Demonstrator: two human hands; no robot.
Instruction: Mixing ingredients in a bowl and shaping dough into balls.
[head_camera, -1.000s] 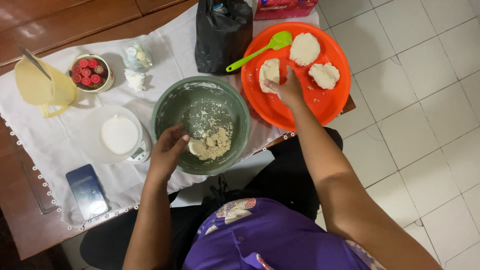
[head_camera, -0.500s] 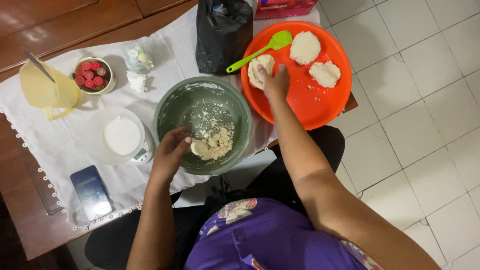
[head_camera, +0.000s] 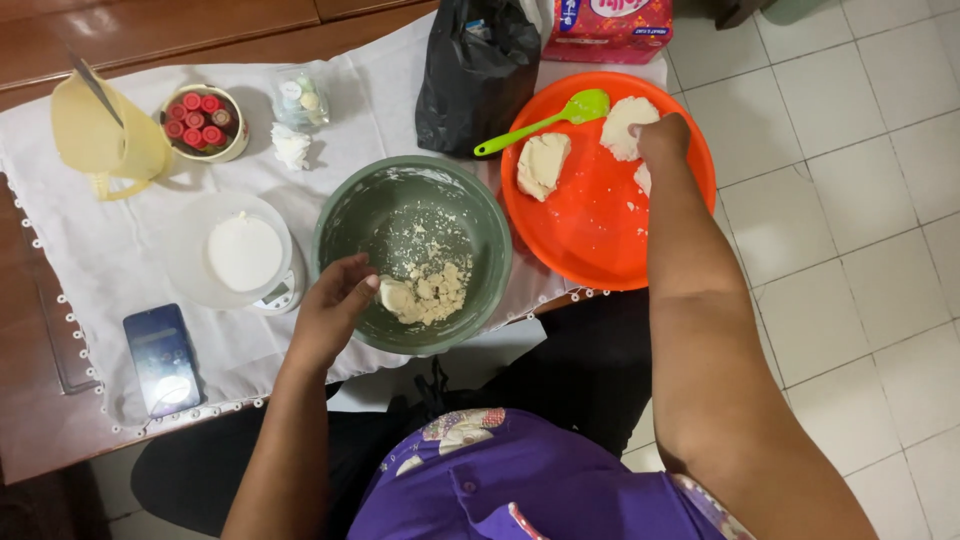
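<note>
The bowl (head_camera: 412, 252) stands on the cloth (head_camera: 110, 250), with dough (head_camera: 428, 294) in it. The plate (head_camera: 608, 205) is just right of it, the scale (head_camera: 243, 255) left. The phone (head_camera: 161, 358) lies left of the left hand (head_camera: 332, 312).

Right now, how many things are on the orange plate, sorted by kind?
Dough pieces: 3, one at the left, one at the top, and one mostly hidden under the right hand, showing at.
Green spoons: 1
Total: 4 on the orange plate.
</note>
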